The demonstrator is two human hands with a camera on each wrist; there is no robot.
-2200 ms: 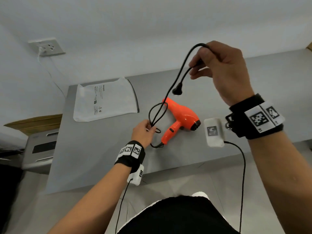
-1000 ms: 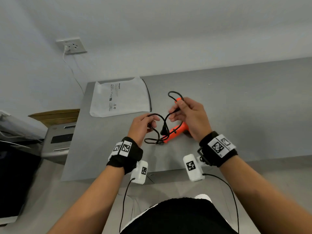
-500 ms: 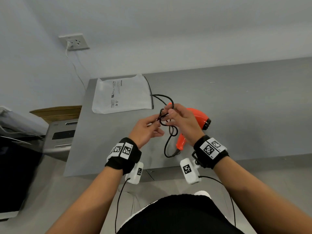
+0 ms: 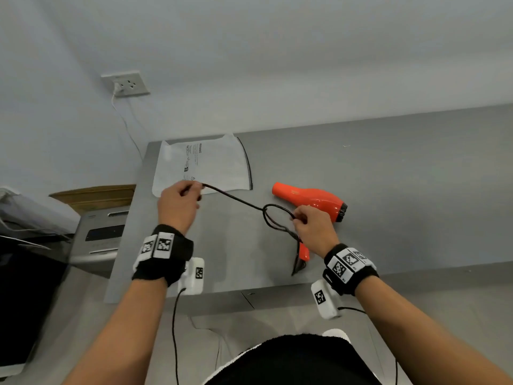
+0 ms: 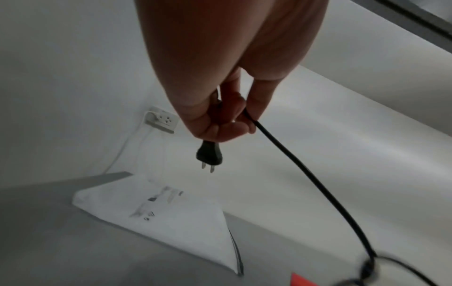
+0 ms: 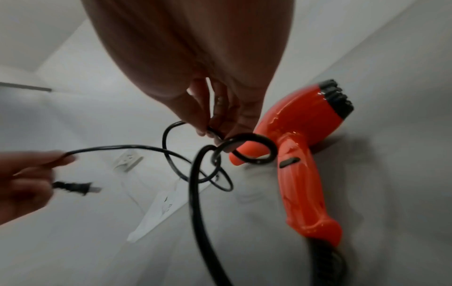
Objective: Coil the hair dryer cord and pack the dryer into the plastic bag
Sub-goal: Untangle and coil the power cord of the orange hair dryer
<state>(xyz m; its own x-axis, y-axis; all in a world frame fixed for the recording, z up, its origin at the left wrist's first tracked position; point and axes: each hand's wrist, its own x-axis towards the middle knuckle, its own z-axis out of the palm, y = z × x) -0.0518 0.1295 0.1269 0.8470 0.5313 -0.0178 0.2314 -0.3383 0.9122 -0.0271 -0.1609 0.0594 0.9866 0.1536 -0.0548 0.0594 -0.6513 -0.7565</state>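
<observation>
An orange hair dryer (image 4: 308,200) (image 6: 305,147) lies on the grey table (image 4: 388,190), nozzle pointing left. Its black cord (image 4: 236,200) (image 5: 300,166) (image 6: 195,193) runs from the handle through small loops to my left hand (image 4: 180,202) (image 5: 220,116), which grips it near the plug (image 5: 209,154) (image 6: 73,187) above the bag's near edge. My right hand (image 4: 311,226) (image 6: 215,120) pinches the looped cord just in front of the dryer's body. The white plastic bag (image 4: 202,165) (image 5: 171,216) lies flat at the table's far left corner.
A wall socket (image 4: 126,83) with a white cable plugged in sits above the table's left end. A grey appliance (image 4: 102,237) and a cardboard box (image 4: 97,195) stand left of the table. The table's near edge (image 4: 222,297) runs just beyond my wrists.
My left hand has pulled the plug end out to the left, away from my right hand. The cord between them now stretches out, leaving small loops at my right hand.
</observation>
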